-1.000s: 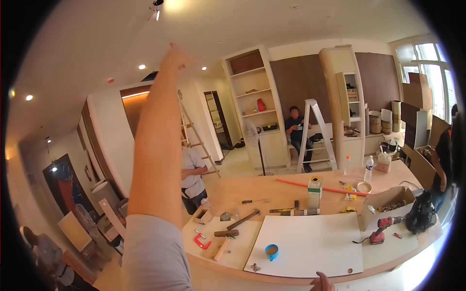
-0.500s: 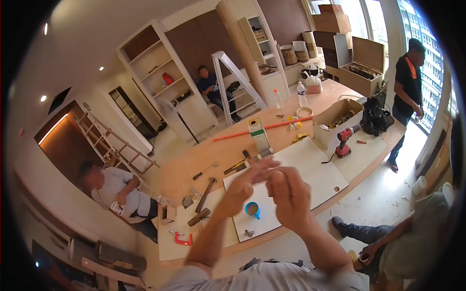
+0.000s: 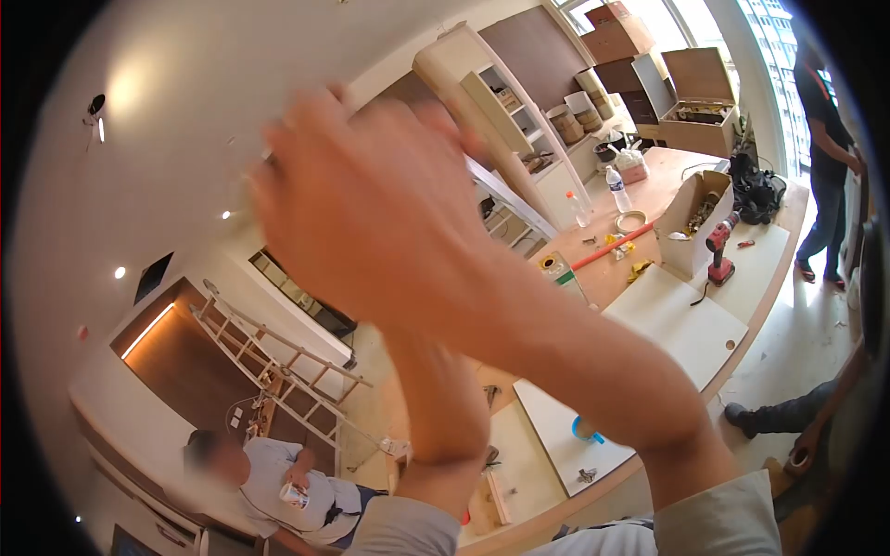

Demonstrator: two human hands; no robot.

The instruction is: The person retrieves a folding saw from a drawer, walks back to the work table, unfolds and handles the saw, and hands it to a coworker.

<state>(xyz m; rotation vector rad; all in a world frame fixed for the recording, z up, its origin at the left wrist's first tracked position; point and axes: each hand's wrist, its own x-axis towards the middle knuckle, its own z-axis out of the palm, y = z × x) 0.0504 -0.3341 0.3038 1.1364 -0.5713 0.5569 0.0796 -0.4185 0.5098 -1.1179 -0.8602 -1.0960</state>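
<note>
Raised since earlier, our overlapping hands (image 3: 371, 213) blur higher than the blue mug (image 3: 582, 429), grip unclear; careless downswing could tip it.

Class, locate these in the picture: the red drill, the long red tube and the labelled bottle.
Red drill (image 3: 717, 242): head view, body.
Red tube (image 3: 599, 255): head view, middle stretch.
Labelled bottle (image 3: 617, 187): head view, label.

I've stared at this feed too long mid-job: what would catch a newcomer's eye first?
Probably the person's raised hands, blurred and large, left of centre and close to the camera. Next, likely, the red drill standing at right beside the open box, and the blue cup on the white board, partly hidden by a forearm.
</note>
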